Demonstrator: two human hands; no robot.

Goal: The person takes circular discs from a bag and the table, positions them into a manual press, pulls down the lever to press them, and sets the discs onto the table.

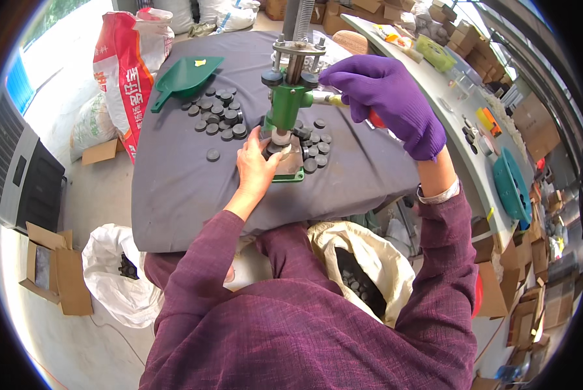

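Your bare left hand (256, 166) pinches a dark round disc at the base of the small green hand press (285, 104). Your purple-gloved right hand (386, 101) grips its red-handled lever. More loose discs (217, 114) and a green plastic scoop (187, 77) lie on the grey cloth-covered surface (174, 188).

Head view, steeply down, close

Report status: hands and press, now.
Left hand bare, at the base of the green press. Gloved right hand grips the lever. Dark discs scattered around.
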